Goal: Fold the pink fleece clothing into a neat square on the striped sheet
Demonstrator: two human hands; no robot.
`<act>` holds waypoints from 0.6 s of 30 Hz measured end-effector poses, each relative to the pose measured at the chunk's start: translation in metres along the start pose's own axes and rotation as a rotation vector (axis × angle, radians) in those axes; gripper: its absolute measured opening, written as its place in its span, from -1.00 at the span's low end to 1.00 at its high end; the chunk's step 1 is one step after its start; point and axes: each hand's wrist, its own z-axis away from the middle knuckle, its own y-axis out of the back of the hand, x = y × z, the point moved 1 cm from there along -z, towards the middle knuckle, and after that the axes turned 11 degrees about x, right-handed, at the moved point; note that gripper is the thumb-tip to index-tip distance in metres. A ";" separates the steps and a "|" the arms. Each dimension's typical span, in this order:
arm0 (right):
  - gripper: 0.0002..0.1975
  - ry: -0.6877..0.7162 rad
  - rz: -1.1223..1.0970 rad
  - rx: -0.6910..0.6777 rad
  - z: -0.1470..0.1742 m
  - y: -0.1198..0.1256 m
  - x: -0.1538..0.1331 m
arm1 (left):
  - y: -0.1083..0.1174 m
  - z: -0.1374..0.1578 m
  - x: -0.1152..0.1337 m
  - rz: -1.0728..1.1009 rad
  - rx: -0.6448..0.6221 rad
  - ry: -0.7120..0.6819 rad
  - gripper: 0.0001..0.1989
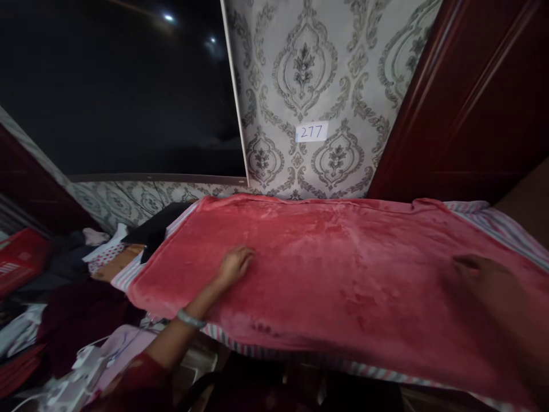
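Work in hand: seemingly smoothing the red blanket (300,280) lying from eight to four o'clock, poising a loosely curled left hand (235,264) at seven and a blurred right hand (489,277) near four, with both grips untellable, probably calling for flattening strokes.

A dark screen (128,97) stands beside patterned wallpaper (304,71) bearing a label (311,131) marked 277. A dark-red panel (472,103) rises at right; at far left, a red container (23,254) sits near piled cloth (83,312).
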 end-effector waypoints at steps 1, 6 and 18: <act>-0.82 -0.024 -0.041 -0.064 0.002 -0.014 -0.015 | 0.001 -0.016 -0.009 -0.029 0.014 0.050 -0.74; -0.84 -0.040 -0.229 -0.242 0.018 -0.089 -0.115 | 0.002 -0.069 -0.049 -0.112 0.043 0.163 -0.72; -0.87 0.106 -0.330 -0.349 0.025 -0.189 -0.224 | -0.008 -0.101 -0.119 -0.143 0.033 0.247 -0.83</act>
